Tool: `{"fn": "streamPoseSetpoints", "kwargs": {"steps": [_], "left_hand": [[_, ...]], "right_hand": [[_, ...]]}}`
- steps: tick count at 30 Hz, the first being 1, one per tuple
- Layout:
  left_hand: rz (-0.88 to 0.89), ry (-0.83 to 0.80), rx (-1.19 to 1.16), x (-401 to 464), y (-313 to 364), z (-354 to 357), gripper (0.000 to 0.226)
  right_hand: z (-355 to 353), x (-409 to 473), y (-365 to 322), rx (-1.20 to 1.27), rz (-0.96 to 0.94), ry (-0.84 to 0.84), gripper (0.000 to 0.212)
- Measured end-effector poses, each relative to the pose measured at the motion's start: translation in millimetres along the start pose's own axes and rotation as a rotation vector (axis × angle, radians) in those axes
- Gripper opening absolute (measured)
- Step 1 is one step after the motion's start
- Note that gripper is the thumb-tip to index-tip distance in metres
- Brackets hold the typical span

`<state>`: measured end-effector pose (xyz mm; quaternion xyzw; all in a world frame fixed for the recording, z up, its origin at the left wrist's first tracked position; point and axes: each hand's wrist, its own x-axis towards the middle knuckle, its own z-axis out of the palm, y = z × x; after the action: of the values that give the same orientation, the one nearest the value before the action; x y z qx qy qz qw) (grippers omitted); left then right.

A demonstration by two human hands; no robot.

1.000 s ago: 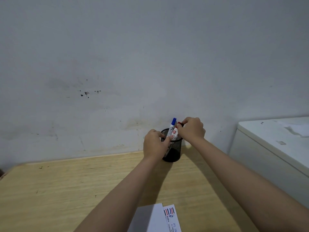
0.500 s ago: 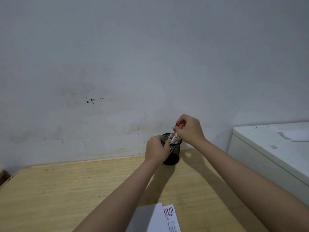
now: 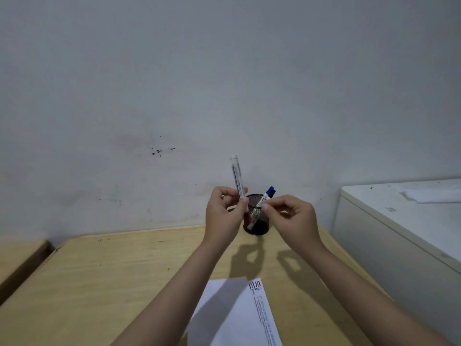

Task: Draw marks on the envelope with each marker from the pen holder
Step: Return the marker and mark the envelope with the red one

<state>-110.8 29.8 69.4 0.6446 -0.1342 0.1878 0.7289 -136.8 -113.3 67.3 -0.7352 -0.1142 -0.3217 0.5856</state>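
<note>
A black mesh pen holder (image 3: 259,227) stands at the back of the wooden table (image 3: 112,283), against the wall. A blue-capped white marker (image 3: 267,196) leans inside it. My left hand (image 3: 224,216) grips a white marker (image 3: 237,176) held upright in front of the holder, with a red end showing below the fingers. My right hand (image 3: 289,218) hovers just right of the holder, thumb and forefinger pinched together beside the blue marker's barrel, nothing visible between them. The white envelope (image 3: 239,318) with a printed letterhead lies near me between my forearms.
A white cabinet (image 3: 399,221) stands against the table's right side, with a sheet of paper (image 3: 434,196) on top. A lower wooden surface (image 3: 20,260) sits to the left. The stained grey wall rises directly behind the holder.
My right hand lifted the red-ended marker out of the holder and it now sits in my left hand. The left hand left the holder's rim. The view tilted down, showing more envelope.
</note>
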Motion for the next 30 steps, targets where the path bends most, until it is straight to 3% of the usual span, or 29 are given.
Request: {"fn": "streamPoseSetpoints", "kwargs": {"steps": [2,7,10,13,16,19,22,26,30], "left_hand": [[0.056,-0.030,0.134,-10.6,7.6,-8.0,0.023],[0.188,-0.177,0.387,-37.9,28.1,-23.9,0.023],[0.183,-0.141,0.423,-46.1,31.6,-39.9,0.031],[0.189,-0.049,0.488,-51.5,31.2,-56.0,0.017],[0.208,0.014,0.451,-56.0,35.1,-62.7,0.007],[0.280,-0.030,0.497,-59.0,39.6,-63.9,0.007],[0.325,-0.105,0.567,-61.7,41.5,-65.5,0.013],[0.145,-0.167,0.522,-61.0,40.6,-73.8,0.019],[-0.021,-0.178,0.583,-55.2,25.3,-96.5,0.016]], "right_hand": [[6.3,2.2,-10.6,0.067,0.066,0.100,0.002],[30.4,-2.6,-35.5,0.136,0.163,0.020,0.026],[36.0,-6.8,-45.3,0.142,0.175,0.085,0.034],[37.0,-6.9,-52.3,0.208,0.202,0.145,0.040],[42.7,-15.2,-59.1,0.282,0.248,0.029,0.036],[50.1,-27.9,-63.4,0.224,0.259,-0.156,0.034],[52.1,-30.0,-60.2,0.229,0.230,-0.165,0.032],[50.0,-26.7,-53.8,0.295,0.202,-0.132,0.030],[32.3,-12.5,-44.4,0.418,0.304,-0.007,0.030]]}}
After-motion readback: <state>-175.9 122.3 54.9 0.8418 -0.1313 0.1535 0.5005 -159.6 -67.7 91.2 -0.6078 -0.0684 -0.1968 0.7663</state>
